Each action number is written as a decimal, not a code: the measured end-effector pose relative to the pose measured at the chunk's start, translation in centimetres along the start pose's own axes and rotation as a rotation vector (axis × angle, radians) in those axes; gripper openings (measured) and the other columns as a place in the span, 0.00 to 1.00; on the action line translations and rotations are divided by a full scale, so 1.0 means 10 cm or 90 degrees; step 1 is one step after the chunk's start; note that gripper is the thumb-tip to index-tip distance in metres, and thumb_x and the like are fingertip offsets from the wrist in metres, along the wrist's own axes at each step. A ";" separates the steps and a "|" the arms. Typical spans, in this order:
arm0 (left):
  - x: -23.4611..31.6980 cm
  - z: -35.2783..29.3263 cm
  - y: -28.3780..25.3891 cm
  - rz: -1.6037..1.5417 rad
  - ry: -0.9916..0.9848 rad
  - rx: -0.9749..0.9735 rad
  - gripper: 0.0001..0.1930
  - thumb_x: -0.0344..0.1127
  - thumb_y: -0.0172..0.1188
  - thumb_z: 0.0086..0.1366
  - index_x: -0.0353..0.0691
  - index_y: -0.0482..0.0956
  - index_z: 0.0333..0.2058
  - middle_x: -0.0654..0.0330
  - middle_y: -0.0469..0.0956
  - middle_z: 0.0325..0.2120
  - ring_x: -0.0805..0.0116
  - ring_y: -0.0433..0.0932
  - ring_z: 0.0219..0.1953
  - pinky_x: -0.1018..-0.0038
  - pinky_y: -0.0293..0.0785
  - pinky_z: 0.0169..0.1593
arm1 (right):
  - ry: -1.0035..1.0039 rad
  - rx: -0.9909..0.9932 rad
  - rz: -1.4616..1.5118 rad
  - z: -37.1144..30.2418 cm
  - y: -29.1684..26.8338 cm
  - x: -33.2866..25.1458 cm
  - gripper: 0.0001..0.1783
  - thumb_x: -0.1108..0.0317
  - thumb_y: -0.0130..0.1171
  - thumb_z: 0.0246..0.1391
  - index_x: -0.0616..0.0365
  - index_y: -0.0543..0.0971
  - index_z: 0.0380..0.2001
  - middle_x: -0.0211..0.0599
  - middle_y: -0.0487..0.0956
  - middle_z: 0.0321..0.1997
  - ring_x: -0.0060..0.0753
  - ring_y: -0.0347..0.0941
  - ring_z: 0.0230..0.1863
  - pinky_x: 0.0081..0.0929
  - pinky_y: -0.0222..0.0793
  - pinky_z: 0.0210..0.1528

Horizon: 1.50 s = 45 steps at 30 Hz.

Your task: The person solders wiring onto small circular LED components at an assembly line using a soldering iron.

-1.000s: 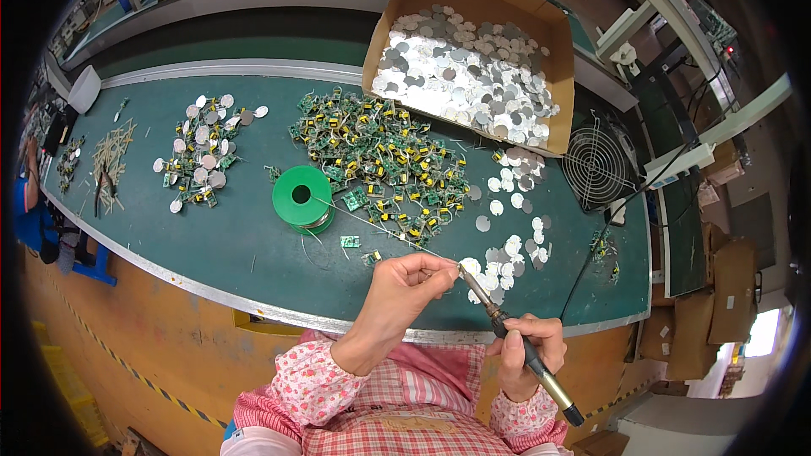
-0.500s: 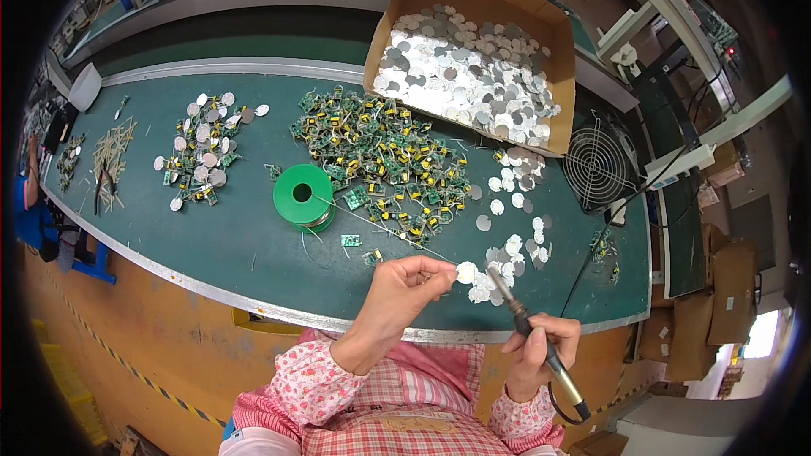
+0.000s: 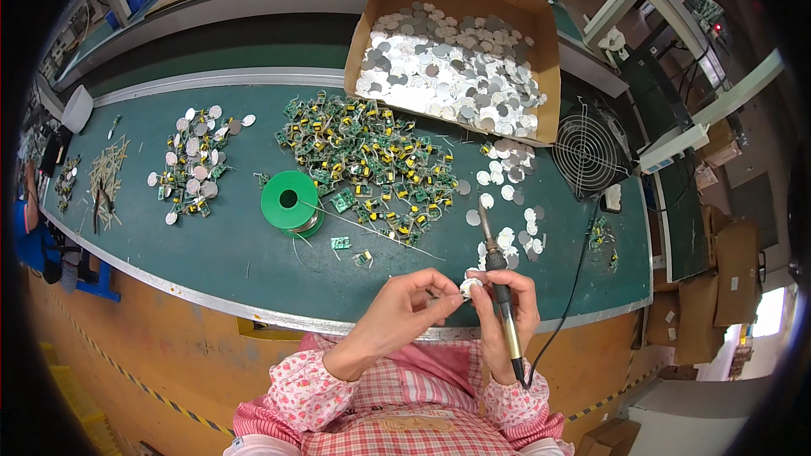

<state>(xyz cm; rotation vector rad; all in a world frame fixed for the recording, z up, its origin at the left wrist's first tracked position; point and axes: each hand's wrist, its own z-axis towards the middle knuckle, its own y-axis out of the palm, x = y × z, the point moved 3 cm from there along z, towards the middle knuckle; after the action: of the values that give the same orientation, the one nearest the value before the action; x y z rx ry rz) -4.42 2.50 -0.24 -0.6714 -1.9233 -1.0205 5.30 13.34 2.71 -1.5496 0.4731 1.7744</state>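
Note:
My left hand [image 3: 405, 311] is closed in a pinch at the edge of a small silvery-white disc [image 3: 470, 288]. My right hand [image 3: 512, 304] is closed round a soldering iron [image 3: 504, 300], its tip slanting up and away over the table, while thumb and fingertips also touch the disc. Whether anything else sits between the left fingers is hidden. A green spool [image 3: 278, 213] of solder wire stands to the left, a strand of wire stretching from it toward my hands. Two small circuit boards [image 3: 340, 243] lie between spool and left hand.
Beyond the spool spreads a heap of circuit boards [image 3: 372, 160] with yellow parts. A cardboard box [image 3: 545, 76] of discs stands behind, beside a round fan grille [image 3: 585, 152]. Loose discs [image 3: 507, 239] lie right of centre; boards with discs [image 3: 194, 160] and cutters [image 3: 101, 198] lie left.
My right hand has come in to the left and touches the disc, its iron swung more upright. The disc has come nearer to me. The solder strand's end now lies apart from my left hand.

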 end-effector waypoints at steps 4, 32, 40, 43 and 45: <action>0.04 0.00 -0.01 0.021 0.021 -0.008 0.06 0.29 0.60 0.61 0.34 0.75 0.35 0.67 0.76 0.30 0.83 0.72 0.32 0.83 0.70 0.35 | -0.044 -0.044 -0.027 0.04 -0.04 -0.04 0.11 0.80 0.58 0.53 0.61 0.71 0.40 0.42 0.81 0.38 0.19 0.75 0.35 0.15 0.70 0.37; 0.08 0.02 -0.04 0.261 0.149 0.021 0.05 0.30 0.61 0.57 0.35 0.76 0.29 0.71 0.70 0.14 0.87 0.60 0.17 0.82 0.56 0.21 | -0.076 -0.131 -0.037 0.11 -0.08 -0.05 0.11 0.81 0.59 0.51 0.62 0.73 0.38 0.40 0.81 0.37 0.19 0.76 0.36 0.16 0.71 0.37; 0.03 0.05 -0.06 0.176 0.126 0.020 0.07 0.31 0.62 0.57 0.34 0.76 0.31 0.70 0.72 0.17 0.86 0.63 0.19 0.82 0.58 0.22 | -0.102 -0.148 -0.063 0.12 -0.07 -0.04 0.11 0.82 0.60 0.50 0.61 0.73 0.37 0.41 0.81 0.37 0.23 0.78 0.37 0.17 0.72 0.37; 0.00 0.06 -0.08 0.136 0.146 0.024 0.07 0.31 0.63 0.57 0.34 0.77 0.32 0.68 0.73 0.19 0.86 0.64 0.20 0.83 0.59 0.23 | -0.103 -0.147 -0.057 0.12 -0.05 -0.04 0.11 0.81 0.60 0.50 0.61 0.74 0.38 0.41 0.82 0.37 0.24 0.79 0.37 0.18 0.72 0.37; -0.03 0.07 -0.12 0.194 0.156 0.017 0.07 0.30 0.63 0.58 0.34 0.78 0.33 0.68 0.75 0.21 0.87 0.65 0.20 0.84 0.59 0.23 | -0.131 -0.137 -0.111 0.14 -0.03 -0.08 0.12 0.81 0.62 0.48 0.61 0.75 0.37 0.39 0.81 0.34 0.26 0.78 0.33 0.21 0.71 0.34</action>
<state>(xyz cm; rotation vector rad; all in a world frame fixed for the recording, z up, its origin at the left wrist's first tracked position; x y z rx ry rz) -5.47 2.42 -1.25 -0.7605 -1.5645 -0.8415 4.55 14.25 3.78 -1.4797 0.0463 1.8684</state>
